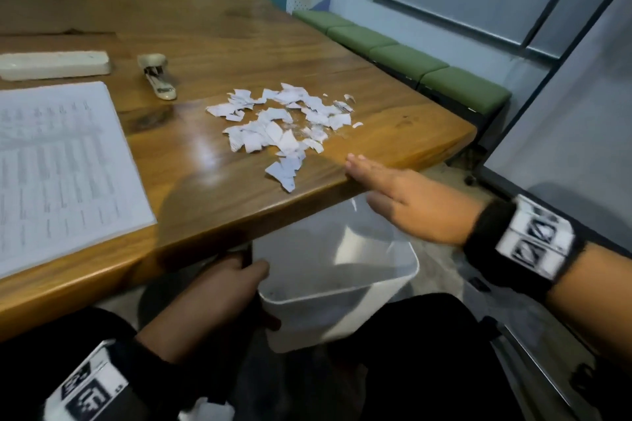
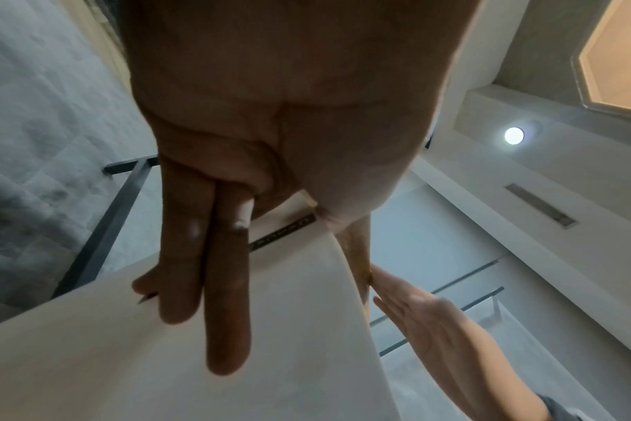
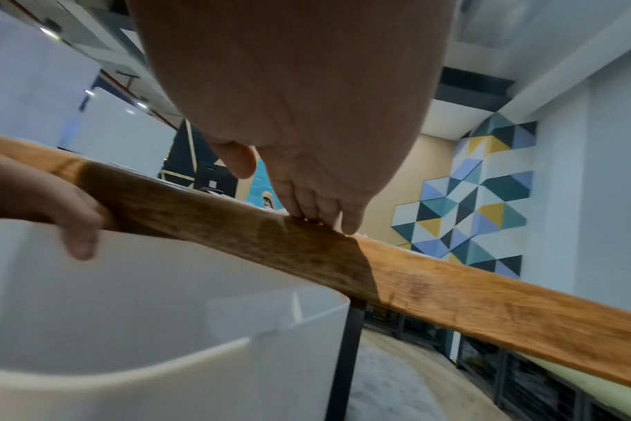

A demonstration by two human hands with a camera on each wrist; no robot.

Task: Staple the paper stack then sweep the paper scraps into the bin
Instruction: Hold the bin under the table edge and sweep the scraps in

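While the left hand (image 1: 219, 287) grips the bin (image 1: 342, 287) below the table (image 1: 222, 212) edge to catch, the flat right hand (image 1: 396, 195) rests just right of the scraps (image 1: 284, 123). Left wrist: fingers (image 2: 227, 313) lie along the bin wall. Right wrist: straight fingertips (image 3: 350, 225) touch the edge.

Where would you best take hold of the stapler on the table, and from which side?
Grip the stapler across its long body, coming from above: it lies flat on the table, narrow enough to span, with bare wood on both sides.
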